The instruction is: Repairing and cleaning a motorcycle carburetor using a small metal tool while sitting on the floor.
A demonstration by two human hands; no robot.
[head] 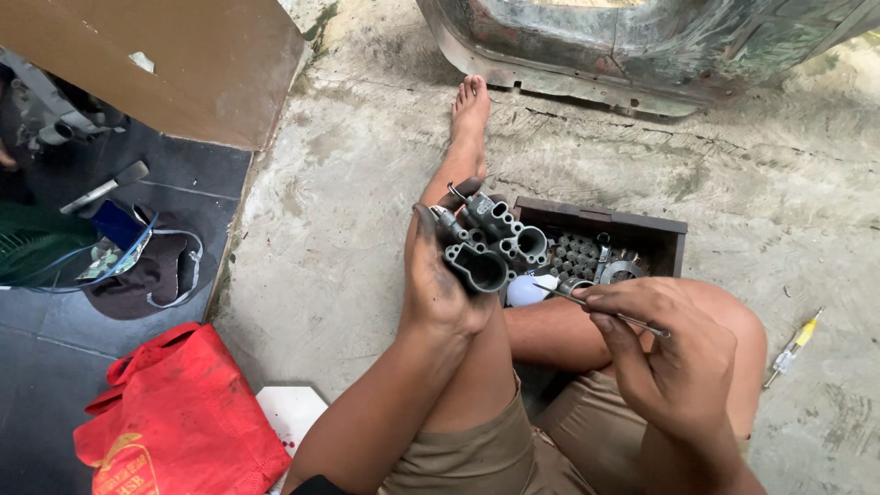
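Observation:
I sit on a concrete floor with my legs bent. My left hand (pixel 438 280), smeared with dark grease, grips a grey metal carburetor body (pixel 490 243) with several round openings, raised above my left leg. My right hand (pixel 674 353) pinches a thin metal pick-like tool (pixel 587 305) whose tip points left toward the carburetor, a short gap away. Behind both hands stands a dark wooden box (pixel 600 222) holding sockets and small metal parts.
A yellow-handled screwdriver (pixel 794 346) lies on the floor at right. A red bag (pixel 179 412) and a dark cap (pixel 151 270) lie on dark tiles at left. A brown cardboard sheet (pixel 174 64) is at top left, a worn metal panel (pixel 632 50) at top.

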